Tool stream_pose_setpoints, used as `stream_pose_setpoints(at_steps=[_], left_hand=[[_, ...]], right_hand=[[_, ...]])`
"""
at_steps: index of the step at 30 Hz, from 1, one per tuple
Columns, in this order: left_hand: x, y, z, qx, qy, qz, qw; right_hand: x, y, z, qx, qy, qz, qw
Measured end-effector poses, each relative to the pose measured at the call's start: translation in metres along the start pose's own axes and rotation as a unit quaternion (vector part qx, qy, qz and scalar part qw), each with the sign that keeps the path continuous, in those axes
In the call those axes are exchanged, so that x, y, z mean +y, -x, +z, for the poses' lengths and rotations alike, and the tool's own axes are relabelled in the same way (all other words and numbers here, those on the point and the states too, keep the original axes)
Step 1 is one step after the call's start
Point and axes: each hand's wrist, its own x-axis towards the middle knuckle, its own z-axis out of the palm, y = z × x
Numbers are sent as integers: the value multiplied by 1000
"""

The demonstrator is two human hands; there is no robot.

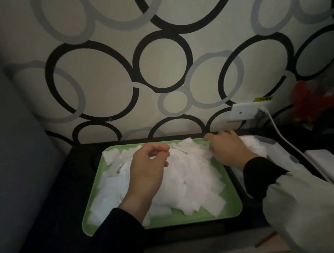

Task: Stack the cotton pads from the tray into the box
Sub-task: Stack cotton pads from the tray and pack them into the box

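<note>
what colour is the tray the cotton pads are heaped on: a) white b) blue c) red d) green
d, the loose white cotton pads lie heaped on a light green tray.

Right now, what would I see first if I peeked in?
A big heap of white cotton pads fills the green tray in the middle. The left hand is over the heap and the right hand is at its far right edge. Behind, the wall has large black and grey rings.
</note>
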Motion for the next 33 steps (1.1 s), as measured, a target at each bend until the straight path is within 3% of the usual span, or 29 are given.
stream_pose_setpoints(at_steps=[3,9,15,18,22,25,28,31,33], left_hand=[[-1,3,2,-9,0,-6,1000],[-1,12,5,-18,-9,-3,1000],[-3,14,6,-26,-20,-7,999],[-6,12,9,-36,-25,-13,999],[-8,14,14,-91,-39,-24,995],[-5,20,20,-164,1,-45,985],[-3,23,22,-155,57,-51,985],[-3,19,17,-101,98,-74,987],[-3,13,11,-52,102,-86,990]], right_hand=[[3,8,0,28,-3,9,1000],[0,12,2,-72,23,7,997],[-9,23,-2,2,5,30,1000],[-6,40,-15,22,-116,65,991],[-12,68,-39,-11,-365,84,927],[-29,84,-56,-55,-540,6,840],[-48,90,-58,-67,-629,-23,774],[-56,85,-53,-68,-647,-11,759],[-54,75,-49,-45,-616,23,786]])
